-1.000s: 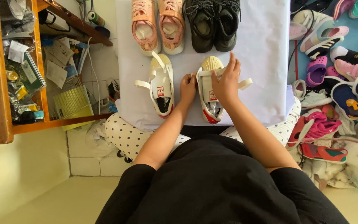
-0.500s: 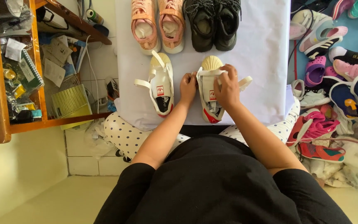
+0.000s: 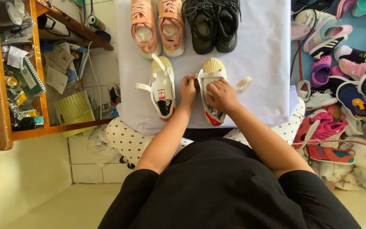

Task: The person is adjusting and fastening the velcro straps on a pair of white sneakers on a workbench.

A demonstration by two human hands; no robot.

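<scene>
The right hand (image 3: pixel 222 96) now presses lower on the right white sneaker (image 3: pixel 212 91), while the left hand (image 3: pixel 188 87) pinches its strap (image 3: pixel 212 75).

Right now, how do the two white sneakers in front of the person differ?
The left sneaker lies untouched; the right sneaker is under both hands, the left hand at its side and the right hand on top. The left sneaker's tongue and opening show fully; the right sneaker's are mostly covered. Both are white with loose flat laces, toes pointing away, on the white cloth.
</scene>
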